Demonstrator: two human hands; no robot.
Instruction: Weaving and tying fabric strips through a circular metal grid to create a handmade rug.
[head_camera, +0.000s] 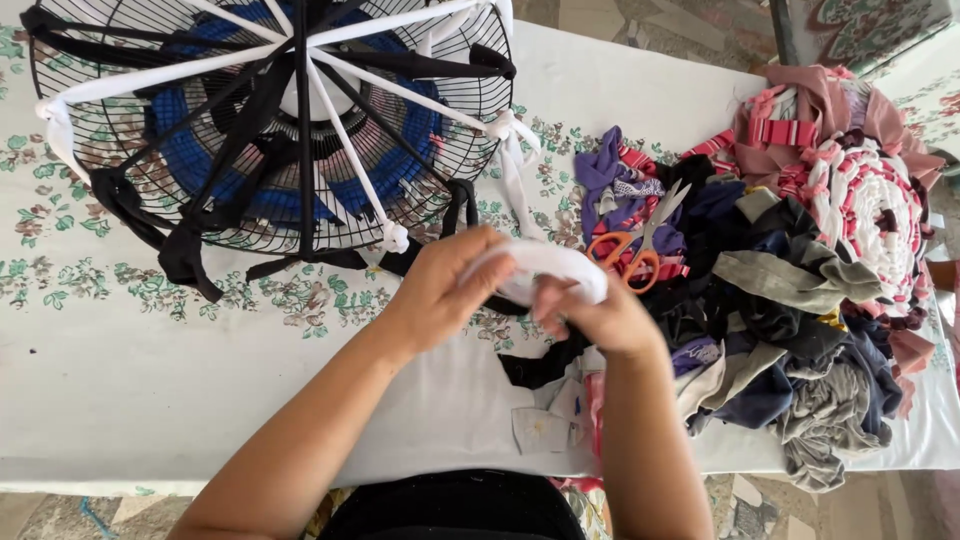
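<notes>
Both hands meet over the near middle of the table (120, 400), which carries a white cloth with a floral print. Left hand (445, 290) curled around one end of a white fabric strip (550, 265); right hand (600, 315) pinching the other end, fingers pressed together on it — the strip arches between them, just above the cloth. Under the right hand lie a black scrap (540, 368) and a pale grey piece. Right of the hands: a heap of fabric scraps (790, 340), dark and grey mostly, with orange-handled scissors (632, 248) resting on its left edge. Farther right — a round woven rag mat (870, 210), pink and white. Far left: a black wire fan guard (270, 120), strung with white and black strips, blue weaving at its centre.
</notes>
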